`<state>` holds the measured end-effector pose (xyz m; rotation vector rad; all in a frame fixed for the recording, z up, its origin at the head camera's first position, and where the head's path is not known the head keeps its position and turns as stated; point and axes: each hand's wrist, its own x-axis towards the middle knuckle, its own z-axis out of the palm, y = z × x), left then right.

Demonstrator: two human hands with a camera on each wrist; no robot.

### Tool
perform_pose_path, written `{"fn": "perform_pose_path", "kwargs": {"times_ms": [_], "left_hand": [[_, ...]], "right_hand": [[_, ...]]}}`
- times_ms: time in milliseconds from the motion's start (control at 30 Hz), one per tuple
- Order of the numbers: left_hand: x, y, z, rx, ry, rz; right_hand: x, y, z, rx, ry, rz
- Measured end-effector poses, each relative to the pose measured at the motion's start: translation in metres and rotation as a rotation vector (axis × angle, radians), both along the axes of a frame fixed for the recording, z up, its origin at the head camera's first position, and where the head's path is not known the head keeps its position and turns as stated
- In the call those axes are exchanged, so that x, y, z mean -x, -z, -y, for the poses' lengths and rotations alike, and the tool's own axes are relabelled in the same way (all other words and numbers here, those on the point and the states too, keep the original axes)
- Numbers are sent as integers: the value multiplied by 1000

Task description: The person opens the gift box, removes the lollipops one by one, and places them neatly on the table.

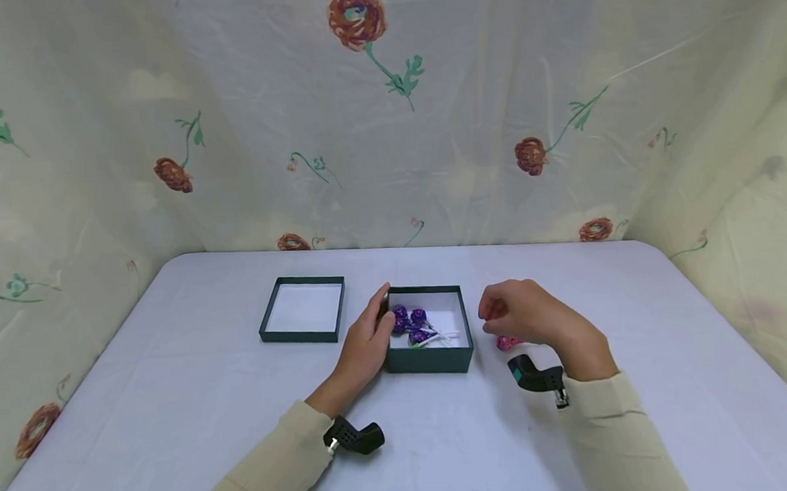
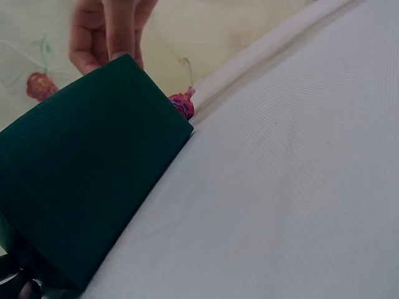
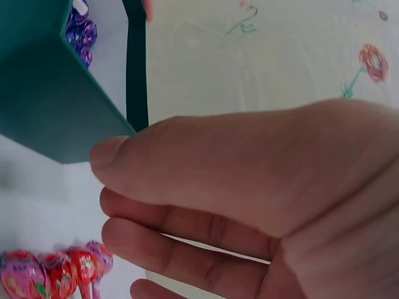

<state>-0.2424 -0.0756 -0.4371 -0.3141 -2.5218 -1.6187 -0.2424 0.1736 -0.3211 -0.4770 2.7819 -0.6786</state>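
My left hand (image 1: 358, 349) grips the left wall of a dark green box (image 1: 430, 361), its thumb at the rim. Inside lie several purple-wrapped lollipops (image 1: 419, 337) with white sticks, also seen in part in the right wrist view. Just right of the box, my right hand (image 1: 535, 316) hovers, its fingers loosely bent and holding nothing; in the right wrist view the thumb (image 3: 187, 162) stands near the box's edge. Several red and pink lollipops (image 3: 59, 274) lie on the cloth below that hand, mostly hidden by it in the head view.
A shallow square lid (image 1: 304, 308), green-rimmed and white inside, lies left of the box on the white-covered table (image 1: 176, 401). Flower-patterned cloth (image 1: 461, 125) hangs behind the table and at both sides.
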Motion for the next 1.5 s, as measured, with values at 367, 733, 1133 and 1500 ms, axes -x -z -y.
{"fn": "perform_pose_path", "kwargs": {"times_ms": [367, 733, 1133, 1500], "left_hand": [[0, -3, -3, 2, 2, -1], [0, -2, -2, 12, 8, -10], [0, -3, 1, 11, 4, 11], [1, -1, 2, 15, 12, 1]], "right_hand": [[1, -2, 19, 21, -54, -100], [4, 1, 33, 68, -101, -132], [7, 14, 61, 114, -203, -108], [14, 34, 73, 214, -315, -37]]}}
